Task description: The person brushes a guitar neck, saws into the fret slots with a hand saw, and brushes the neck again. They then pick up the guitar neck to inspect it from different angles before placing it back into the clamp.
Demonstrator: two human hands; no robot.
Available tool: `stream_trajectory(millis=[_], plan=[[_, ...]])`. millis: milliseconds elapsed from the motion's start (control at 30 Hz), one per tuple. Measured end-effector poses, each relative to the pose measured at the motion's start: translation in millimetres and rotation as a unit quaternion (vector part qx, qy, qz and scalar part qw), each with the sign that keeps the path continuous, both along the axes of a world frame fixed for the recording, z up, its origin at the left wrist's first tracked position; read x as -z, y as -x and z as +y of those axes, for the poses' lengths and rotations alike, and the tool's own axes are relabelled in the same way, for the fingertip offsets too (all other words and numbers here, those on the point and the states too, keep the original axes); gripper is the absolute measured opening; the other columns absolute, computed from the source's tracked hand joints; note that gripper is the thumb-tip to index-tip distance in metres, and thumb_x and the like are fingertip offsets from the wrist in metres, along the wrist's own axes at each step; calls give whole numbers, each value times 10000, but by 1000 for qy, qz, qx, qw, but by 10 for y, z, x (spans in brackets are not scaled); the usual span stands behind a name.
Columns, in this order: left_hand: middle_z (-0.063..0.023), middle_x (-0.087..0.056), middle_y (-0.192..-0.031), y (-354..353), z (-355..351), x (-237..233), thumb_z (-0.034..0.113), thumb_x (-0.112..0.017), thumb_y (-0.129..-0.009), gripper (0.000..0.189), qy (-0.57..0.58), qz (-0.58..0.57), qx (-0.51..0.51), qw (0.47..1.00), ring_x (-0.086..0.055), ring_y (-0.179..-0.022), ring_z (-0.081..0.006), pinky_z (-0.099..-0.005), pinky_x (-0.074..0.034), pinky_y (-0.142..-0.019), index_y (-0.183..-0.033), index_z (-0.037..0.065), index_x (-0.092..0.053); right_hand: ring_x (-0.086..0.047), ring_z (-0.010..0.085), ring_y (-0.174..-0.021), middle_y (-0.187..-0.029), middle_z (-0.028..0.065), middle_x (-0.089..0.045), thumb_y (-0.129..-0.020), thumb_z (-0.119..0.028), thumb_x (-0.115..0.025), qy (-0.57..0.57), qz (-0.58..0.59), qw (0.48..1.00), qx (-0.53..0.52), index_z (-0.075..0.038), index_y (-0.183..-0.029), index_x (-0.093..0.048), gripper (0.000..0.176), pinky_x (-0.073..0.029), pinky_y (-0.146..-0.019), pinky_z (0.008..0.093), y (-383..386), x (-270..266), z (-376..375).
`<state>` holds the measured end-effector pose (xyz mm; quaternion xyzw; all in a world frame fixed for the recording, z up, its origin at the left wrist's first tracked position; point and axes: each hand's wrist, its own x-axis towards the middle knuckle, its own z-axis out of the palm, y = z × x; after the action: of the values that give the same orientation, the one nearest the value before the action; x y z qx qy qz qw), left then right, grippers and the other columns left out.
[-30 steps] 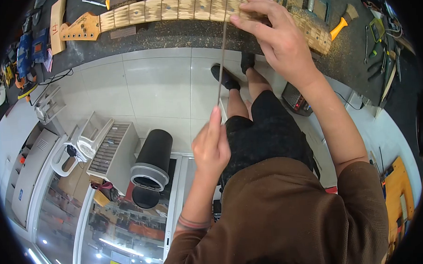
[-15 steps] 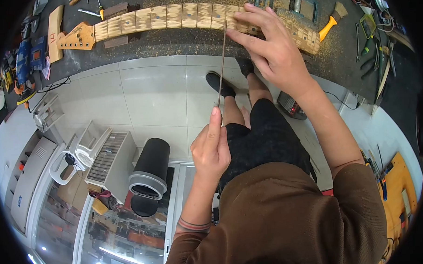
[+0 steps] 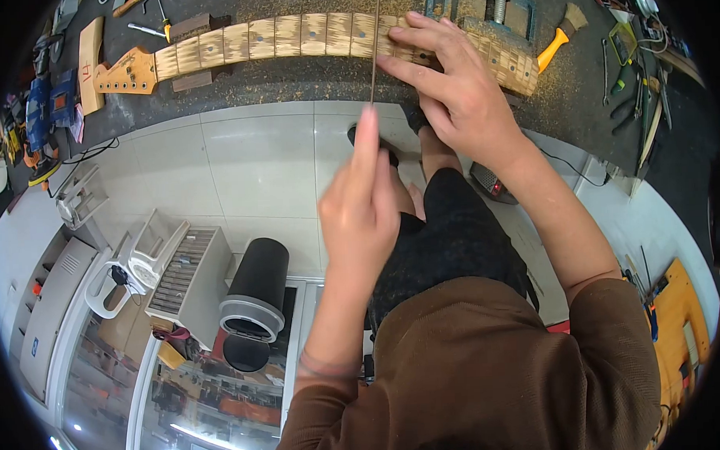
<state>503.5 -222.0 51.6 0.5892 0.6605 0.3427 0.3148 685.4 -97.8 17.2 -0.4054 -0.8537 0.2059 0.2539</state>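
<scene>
A maple guitar neck [image 3: 246,42] with dark-streaked wood between its frets lies along the bench, headstock to the left. My left hand [image 3: 361,201], blurred, is closed round the near end of a thin file [image 3: 375,54]. The file lies across the fretboard, its far end passing out of the top of the view. My right hand [image 3: 458,83] rests on the neck just right of the file, fingers spread over the fretboard and a fingertip beside the file. What the left fingers wrap is mostly hidden.
Sawdust covers the dark bench [image 3: 291,80]. A blue metal vise [image 3: 499,6] stands behind the neck's right end, near a yellow-handled brush [image 3: 558,45]. Pliers [image 3: 629,108] and other tools lie right, a blue power tool [image 3: 37,117] left. A black bin [image 3: 258,272] is on the floor.
My left hand has pushed the file forward, away from my body, across the neck. My right hand stays on the fretboard; the whole view has shifted slightly.
</scene>
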Motion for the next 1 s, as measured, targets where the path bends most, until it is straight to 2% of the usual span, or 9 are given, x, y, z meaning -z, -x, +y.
stream_trajectory(millis=[133, 200, 267, 333, 433, 733, 833, 933, 1000], plan=[[-310, -762, -1342, -81, 460, 97, -102, -609, -1064, 556, -31, -17, -6, 999, -808, -1156, -375, -353, -607, -926, -1611, -5, -581, -591, 378, -1474, -1441, 124, -693, -889, 72, -678, 0, 21, 1000, 9, -151, -1324, -809, 506, -432, -1295, 597, 15, 29, 1], [-309, -782, -1274, -38, 192, 71, -112, -621, -1047, 561, -24, 11, -6, 1000, -827, -1055, -359, -346, -612, -883, -1598, -8, -593, -595, 379, -1470, -1438, 119, -696, -913, 73, -651, -13, 21, 1000, 10, -144, -1304, -815, 476, -442, -1286, 595, 8, 62, 28], [-295, -800, -1170, 60, -367, -36, -135, -631, -1020, 578, 74, 22, 5, 997, -818, -906, -326, -340, -610, -821, -1588, -27, -597, -597, 379, -1468, -1434, 116, -699, -928, 69, -642, -15, 21, 1000, 13, -144, -1299, -815, 461, -444, -1283, 594, 15, 88, 23], [-276, -799, -1077, 95, -760, -5, -154, -637, -996, 598, 32, 19, -2, 999, -778, -792, -293, -332, -599, -765, -1582, -47, -595, -599, 379, -1466, -1430, 113, -701, -943, 65, -634, -16, 17, 1000, 16, -144, -1294, -816, 447, -447, -1280, 592, 10, 98, 23], [-280, -797, -1075, 139, -886, -46, -159, -631, -993, 592, 37, 32, -2, 999, -774, -790, -293, -326, -594, -758, -1576, -63, -593, -606, 376, -1459, -1417, 111, -708, -961, 52, -639, -21, 15, 1000, 15, -148, -1283, -819, 419, -454, -1274, 590, 21, 84, 31], [-273, -796, -1065, 113, -732, -32, -147, -626, -1011, 594, 37, 15, -5, 999, -771, -789, -290, -328, -593, -756, -1593, -39, -586, -601, 389, -1463, -1454, 98, -705, -933, 34, -674, -26, 6, 1000, 14, -146, -1295, -834, 434, -456, -1264, 592, 11, 116, 23], [-282, -793, -1089, 30, -126, 9, -134, -626, -1023, 592, 21, 0, -7, 1000, -763, -796, -289, -330, -589, -771, -1603, -27, -580, -605, 376, -1457, -1414, 111, -711, -957, 47, -638, -21, 8, 1000, 17, -149, -1284, -820, 422, -449, -1276, 585, 17, 91, 26], [-314, -786, -1155, -13, 228, 28, -127, -617, -1034, 585, -14, 20, 6, 1000, -806, -900, -312, -346, -598, -818, -1608, -23, -576, -603, 375, -1460, -1415, 110, -713, -949, 55, -632, -22, 13, 1000, 15, -148, -1281, -823, 434, -446, -1277, 585, 24, 91, 41], [-330, -772, -1268, 2, 18, -39, -114, -607, -1052, 567, 61, -6, 1, 998, -824, -1099, -341, -365, -610, -916, -1609, -15, -576, -599, 374, -1466, -1417, 111, -713, -944, 60, -627, -15, 20, 1000, 18, -148, -1281, -825, 443, -447, -1275, 582, 22, 84, 23]])
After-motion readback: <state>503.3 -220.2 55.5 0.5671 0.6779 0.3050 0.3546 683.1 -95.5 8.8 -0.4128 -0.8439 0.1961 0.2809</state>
